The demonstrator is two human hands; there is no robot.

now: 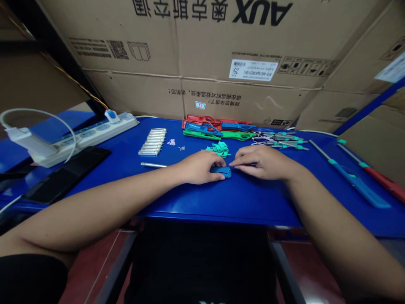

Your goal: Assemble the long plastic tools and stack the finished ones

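A blue plastic casing (225, 171) lies on the blue table, its right end showing. My left hand (202, 167) is closed round it, thumb at the near side and fingers at the far side. Just right of the casing, my right hand (261, 163) has thumb and fingertips pinched together; what they hold, if anything, is too small to tell. Behind the hands lies a small heap of green plastic parts (221, 148). A silver metal rod (153, 165) sticks out to the left from behind my left hand.
Clear tubes (153, 142) and pink bits (171, 142) lie left; red, blue and green casings (218, 127) and metal-tipped parts (281, 140) at the back. Blue (357, 183) and red lighters (382, 179) lie right, a power strip (91, 137) and black phone (68, 174) far left.
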